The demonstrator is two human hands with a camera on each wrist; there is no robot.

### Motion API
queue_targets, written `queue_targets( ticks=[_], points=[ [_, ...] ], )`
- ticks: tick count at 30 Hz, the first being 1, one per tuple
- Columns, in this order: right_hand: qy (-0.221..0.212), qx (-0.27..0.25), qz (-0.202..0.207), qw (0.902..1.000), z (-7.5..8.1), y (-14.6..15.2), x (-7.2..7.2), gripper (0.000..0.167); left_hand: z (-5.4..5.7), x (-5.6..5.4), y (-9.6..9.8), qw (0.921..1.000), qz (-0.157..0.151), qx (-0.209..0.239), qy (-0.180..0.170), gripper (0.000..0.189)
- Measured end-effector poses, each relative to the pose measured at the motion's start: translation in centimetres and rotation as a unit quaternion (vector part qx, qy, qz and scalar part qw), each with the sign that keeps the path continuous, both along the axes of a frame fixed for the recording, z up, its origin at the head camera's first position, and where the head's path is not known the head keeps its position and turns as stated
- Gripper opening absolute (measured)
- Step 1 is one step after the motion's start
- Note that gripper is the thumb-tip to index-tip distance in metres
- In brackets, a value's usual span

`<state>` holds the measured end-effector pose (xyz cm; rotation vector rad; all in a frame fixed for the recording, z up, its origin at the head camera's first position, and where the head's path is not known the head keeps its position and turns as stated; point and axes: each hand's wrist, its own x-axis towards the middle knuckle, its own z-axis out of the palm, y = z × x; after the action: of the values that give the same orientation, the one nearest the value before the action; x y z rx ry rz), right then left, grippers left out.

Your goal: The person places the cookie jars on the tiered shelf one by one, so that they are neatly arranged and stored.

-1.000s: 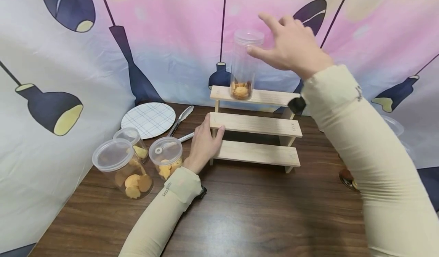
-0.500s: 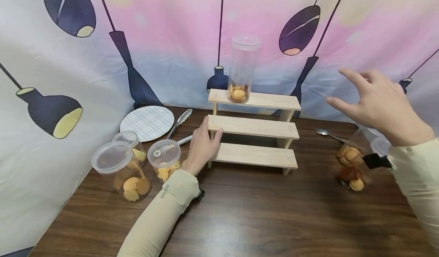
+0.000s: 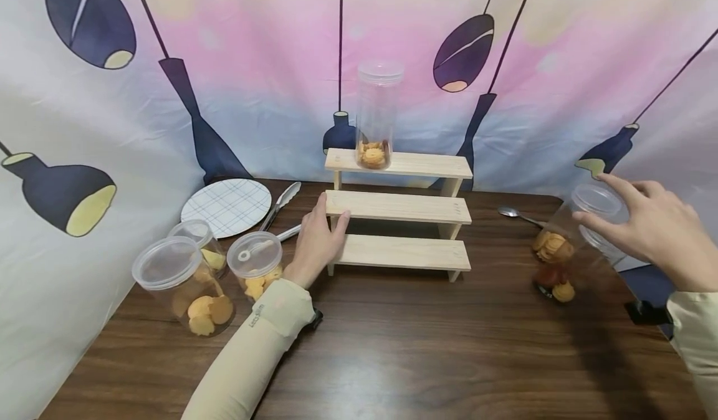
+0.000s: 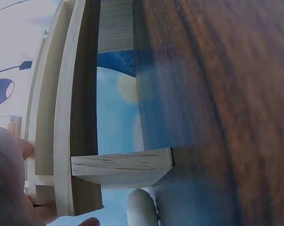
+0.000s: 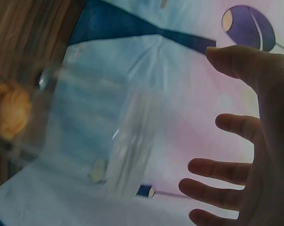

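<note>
A pink, blue and white fabric backdrop printed with dark lamps hangs behind a dark brown wood-grain worktop. On this stands a pale wooden three-tier rack. A tall clear cylindrical jar with biscuits at its base stands upright on the top tier, left of centre. To the right of the rack stand two overlapping clear lidded jars of biscuits; three shorter clear lidded jars sit at the left, before a round white checked plate. The right hand is beside the right-hand jars' lids, its fingers wide and holding nothing. The left hand holds the rack's left end, thumb over the middle tier. Silver metal tongs lie beside the plate; a silver metal spoon lies near the right-hand jars.
</note>
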<state>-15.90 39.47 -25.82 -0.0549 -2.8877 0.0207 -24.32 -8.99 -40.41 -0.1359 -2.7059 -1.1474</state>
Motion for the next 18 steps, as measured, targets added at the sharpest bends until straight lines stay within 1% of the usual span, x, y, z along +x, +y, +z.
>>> queue_targets(
  ticks=[4, 9, 14, 18],
  points=[
    [-0.006, 0.005, -0.004, 1.0, -0.9, 1.1, 0.7, 0.094, 0.0, 0.0, -0.2, 1.0, -0.001, 0.0, 0.001, 0.082],
    [-0.016, 0.001, -0.003, 0.9999, -2.1, 1.4, 1.0, 0.097, 0.0, 0.0, -0.4, 1.0, 0.001, -0.007, 0.005, 0.081],
    [-0.035, -0.011, -0.003, 0.9993, -2.5, 1.7, 1.1, 0.099, 0.0, 0.0, -0.3, 0.9999, -0.002, -0.005, 0.009, 0.082],
    [-0.048, -0.012, 0.0, 0.9988, -2.8, 1.9, 1.1, 0.1, -0.1, 0.1, -0.1, 0.9999, -0.004, -0.002, 0.009, 0.083]
  ],
)
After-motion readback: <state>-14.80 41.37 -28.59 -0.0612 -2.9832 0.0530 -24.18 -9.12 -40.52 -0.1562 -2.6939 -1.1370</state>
